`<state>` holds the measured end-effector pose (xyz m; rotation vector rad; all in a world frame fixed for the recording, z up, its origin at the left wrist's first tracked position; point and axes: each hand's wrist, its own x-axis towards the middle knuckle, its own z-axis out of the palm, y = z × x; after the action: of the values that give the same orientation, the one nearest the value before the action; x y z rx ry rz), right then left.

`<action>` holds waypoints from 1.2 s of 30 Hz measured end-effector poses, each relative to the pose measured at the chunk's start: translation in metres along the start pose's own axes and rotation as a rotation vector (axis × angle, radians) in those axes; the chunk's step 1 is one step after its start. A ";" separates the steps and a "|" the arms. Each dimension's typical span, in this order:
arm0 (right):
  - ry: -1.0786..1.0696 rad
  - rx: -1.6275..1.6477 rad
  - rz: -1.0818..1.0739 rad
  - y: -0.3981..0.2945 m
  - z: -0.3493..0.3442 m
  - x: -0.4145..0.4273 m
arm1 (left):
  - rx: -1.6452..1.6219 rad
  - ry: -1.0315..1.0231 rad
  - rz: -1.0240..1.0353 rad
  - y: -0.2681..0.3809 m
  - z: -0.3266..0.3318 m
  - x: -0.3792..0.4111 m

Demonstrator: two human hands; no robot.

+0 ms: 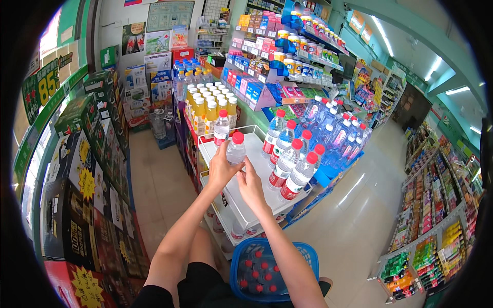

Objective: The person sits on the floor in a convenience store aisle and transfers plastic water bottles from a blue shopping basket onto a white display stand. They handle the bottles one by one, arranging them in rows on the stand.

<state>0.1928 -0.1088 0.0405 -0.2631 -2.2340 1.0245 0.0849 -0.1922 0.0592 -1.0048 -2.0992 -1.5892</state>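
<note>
My left hand point(222, 167) is wrapped around a clear plastic water bottle point(236, 149) with a red cap, held upright over the top shelf of a white metal rack point(252, 148). On the bottle's other side, the fingers of my right hand point(250, 183) press against its lower part. Both hands hide the lower part of this bottle. Just behind it on the shelf stands another red-capped bottle point(221, 129) with a red and white label. Along the shelf's right side, several matching bottles point(285, 163) stand upright.
Below the rack, a blue plastic basket point(235, 265) holds several red-capped bottles point(262, 275). Yellow drink bottles point(211, 111) stand behind the rack, large blue-tinted water bottles point(331, 131) to its right. Stacked beer cartons point(88, 161) line the left; stocked shelves point(427, 192) line the right.
</note>
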 end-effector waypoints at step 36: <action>-0.248 0.749 0.390 0.075 0.102 0.150 | 0.120 0.066 -0.129 -0.096 0.012 0.030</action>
<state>0.0065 -0.0552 0.0089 -0.2453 -1.8617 2.1110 -0.0009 -0.1838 0.0065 -0.7814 -2.2240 -1.5121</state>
